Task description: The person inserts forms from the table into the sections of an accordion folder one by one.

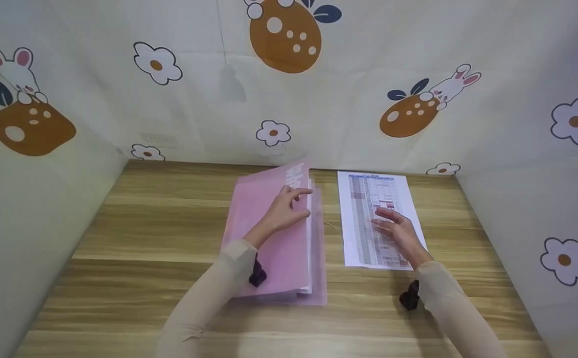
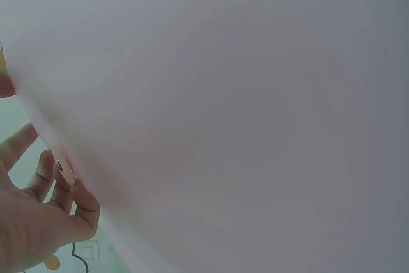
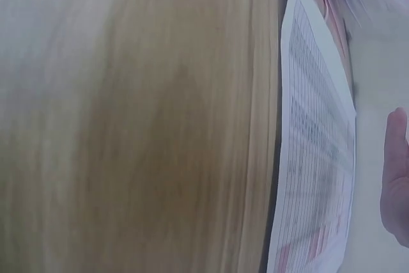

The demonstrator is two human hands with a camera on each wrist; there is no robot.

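Note:
A pink folder (image 1: 264,258) lies left of centre on the table, its cover tilted up a little over white pages. My left hand (image 1: 283,211) is over the cover, thumb and fingertips apart at its right edge. In the left wrist view, the pale pink cover (image 2: 243,107) fills most of the picture, and the fingers of the left hand (image 2: 38,215) touch its edge. To the right lies a printed sheet (image 1: 356,238) with a table of rows and coloured cells. My right hand (image 1: 399,232) hovers above that sheet, fingers extended and holding nothing.
The wood-grain table (image 1: 149,228) meets a patterned cloth (image 1: 194,114) behind and at both sides. Dark wrist devices (image 1: 257,272) sit under both wrists. A thin cord or strip (image 1: 332,226) shows between folder and sheet.

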